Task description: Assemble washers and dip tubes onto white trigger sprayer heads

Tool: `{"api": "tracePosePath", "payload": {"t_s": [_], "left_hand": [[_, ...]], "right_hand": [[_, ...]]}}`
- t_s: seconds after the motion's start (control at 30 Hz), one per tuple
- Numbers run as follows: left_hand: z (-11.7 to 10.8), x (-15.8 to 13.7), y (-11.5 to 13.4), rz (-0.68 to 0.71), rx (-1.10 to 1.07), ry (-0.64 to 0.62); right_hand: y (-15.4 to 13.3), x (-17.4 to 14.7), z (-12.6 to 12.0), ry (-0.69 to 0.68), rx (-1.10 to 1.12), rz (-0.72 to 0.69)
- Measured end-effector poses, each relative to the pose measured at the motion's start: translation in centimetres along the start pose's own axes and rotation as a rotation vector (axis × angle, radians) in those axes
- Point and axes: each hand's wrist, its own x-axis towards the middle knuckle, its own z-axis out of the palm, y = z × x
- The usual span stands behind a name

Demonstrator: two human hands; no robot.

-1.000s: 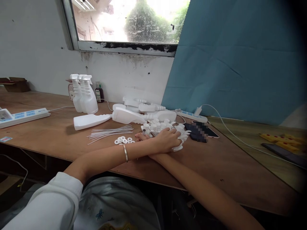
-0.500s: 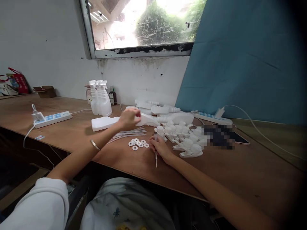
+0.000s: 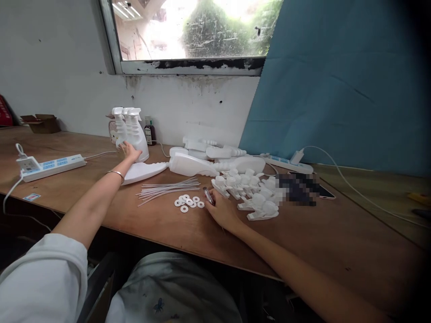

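I find the wooden worktop (image 3: 313, 237) brown, with small dark marks at right. It adjoins a white wall (image 3: 202, 103), stained beneath the window (image 3: 202, 33), whose lower rail shows black patches. A blue sheet (image 3: 330, 80) hangs at right. 2 power strips (image 3: 59, 166) lie on the surface, 1 at each side. The left hand (image 3: 130, 151) has fingers spread at the upright spray bottles (image 3: 136, 130); I cannot tell whether they touch. The right hand (image 3: 221, 210) has fingers curled round a small metal tool (image 3: 208, 196), between white washers (image 3: 186, 198) and trigger heads (image 3: 257, 204). Thin tubes (image 3: 168, 188) lie before toppled bottles (image 3: 191, 164).
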Motion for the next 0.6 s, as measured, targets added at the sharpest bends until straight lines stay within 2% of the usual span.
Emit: {"api": "tracePosePath", "payload": {"t_s": [0.1,0.2,0.37,0.6], "left_hand": [[0.7,0.9,-0.3,-0.321,0.081,0.06],[0.8,1.3,-0.4,-0.462,0.126,0.048],[0.4,1.3,-0.2,-0.524,0.18,0.04],[0.4,1.3,0.4,-0.516,0.2,0.032]], "right_hand": [[0.2,0.0,0.3,-0.006,-0.18,0.001],[0.2,-0.2,0.4,-0.027,-0.282,-0.01],[0.0,-0.3,0.3,-0.011,-0.35,-0.021],[0.0,-0.3,0.3,-0.001,-0.383,-0.037]]}}
